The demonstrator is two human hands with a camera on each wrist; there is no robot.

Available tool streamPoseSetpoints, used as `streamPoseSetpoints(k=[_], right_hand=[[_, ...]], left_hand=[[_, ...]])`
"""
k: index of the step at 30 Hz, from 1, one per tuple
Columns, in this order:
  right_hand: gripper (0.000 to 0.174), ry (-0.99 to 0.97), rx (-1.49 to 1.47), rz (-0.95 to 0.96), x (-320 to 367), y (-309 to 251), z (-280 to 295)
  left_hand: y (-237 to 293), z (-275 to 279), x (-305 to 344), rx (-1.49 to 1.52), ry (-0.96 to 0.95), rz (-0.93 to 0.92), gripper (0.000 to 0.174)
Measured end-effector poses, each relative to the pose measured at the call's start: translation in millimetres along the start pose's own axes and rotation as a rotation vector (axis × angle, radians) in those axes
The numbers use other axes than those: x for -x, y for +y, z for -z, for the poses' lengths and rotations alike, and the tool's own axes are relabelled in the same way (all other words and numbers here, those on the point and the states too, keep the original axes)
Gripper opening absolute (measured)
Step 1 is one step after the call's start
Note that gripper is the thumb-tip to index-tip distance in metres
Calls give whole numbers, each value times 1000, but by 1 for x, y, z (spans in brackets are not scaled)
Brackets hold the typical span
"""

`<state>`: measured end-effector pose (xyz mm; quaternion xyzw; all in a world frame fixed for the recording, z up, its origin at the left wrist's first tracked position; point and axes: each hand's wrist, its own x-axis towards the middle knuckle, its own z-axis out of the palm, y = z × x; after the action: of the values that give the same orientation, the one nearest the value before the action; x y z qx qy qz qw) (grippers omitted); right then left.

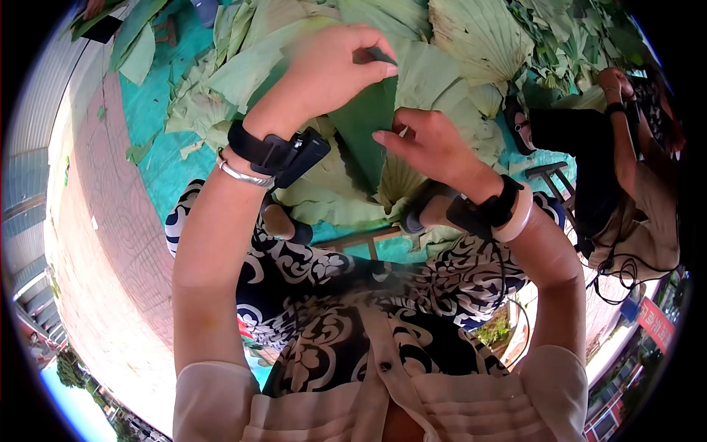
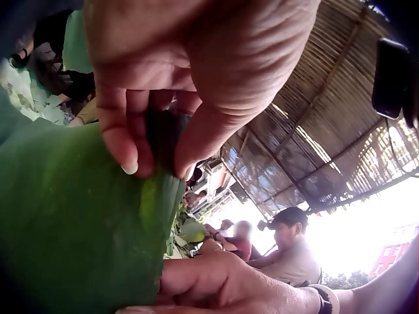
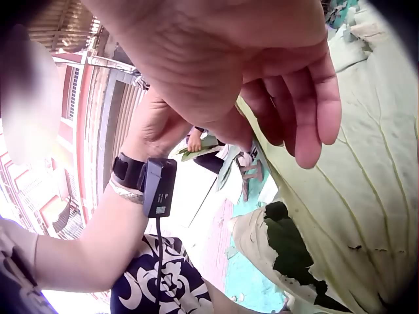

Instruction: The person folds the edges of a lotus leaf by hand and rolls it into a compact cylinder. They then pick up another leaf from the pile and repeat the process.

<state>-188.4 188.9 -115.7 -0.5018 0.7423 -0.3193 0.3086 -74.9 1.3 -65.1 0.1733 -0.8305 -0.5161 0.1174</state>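
A large lotus leaf hangs between my hands, its dark green face (image 1: pixel 361 129) showing in the head view. My left hand (image 1: pixel 335 70) pinches its upper edge between thumb and fingers, close up in the left wrist view on the green surface (image 2: pixel 78 216). Lower and to the right, my right hand (image 1: pixel 434 147) grips the same leaf's side edge with thumb and bent fingers. In the right wrist view those fingers (image 3: pixel 317 104) lie against the pale, veined underside (image 3: pixel 366 176). A ragged, torn part of the leaf (image 3: pixel 288 248) shows below them.
More pale dried lotus leaves (image 1: pixel 479 37) are heaped in front of me over a turquoise ground sheet (image 1: pixel 151 110). A seated person (image 1: pixel 626 169) with a small stool (image 1: pixel 549 173) is at the right. Black cables (image 1: pixel 622 272) hang beside that person.
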Motion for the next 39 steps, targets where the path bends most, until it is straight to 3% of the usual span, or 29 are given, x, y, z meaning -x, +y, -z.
streamPoseSetpoints(k=[2, 5, 6, 9, 12, 14, 18, 21, 30, 34, 39], right_hand=[[31, 25, -133, -8, -3, 11, -3], [25, 87, -230, -11, -7, 20, -4], [23, 95, -239, -2, -6, 20, -3], [23, 120, -301, 15, 0, 13, 4], [24, 141, -342, 11, 9, 11, 7], [25, 155, -334, 0, 14, 12, 9], [25, 165, -313, -26, 20, 13, 12], [25, 178, -309, -28, 21, 14, 13], [28, 152, -272, 12, 14, 11, 16], [29, 153, -270, 46, 10, 10, 16], [28, 124, -297, 96, 8, 4, 21]], left_hand=[[-2, -3, 1, 46, 33, -12, 22], [-18, 16, 1, 175, 244, 35, 29], [-9, 28, 8, 150, 270, 237, 33], [-72, 40, 8, 61, 248, 354, 35], [-126, 32, 18, -307, -54, 462, 43], [-130, 21, 26, -410, -193, 598, 53], [-131, 13, 33, -535, -339, 651, 68], [-133, 20, 33, -519, -427, 688, 61], [-97, 63, 62, 42, 11, 532, 27], [-55, 76, 76, 85, 97, 438, 17], [-19, 80, 83, 77, 7, 356, 16]])
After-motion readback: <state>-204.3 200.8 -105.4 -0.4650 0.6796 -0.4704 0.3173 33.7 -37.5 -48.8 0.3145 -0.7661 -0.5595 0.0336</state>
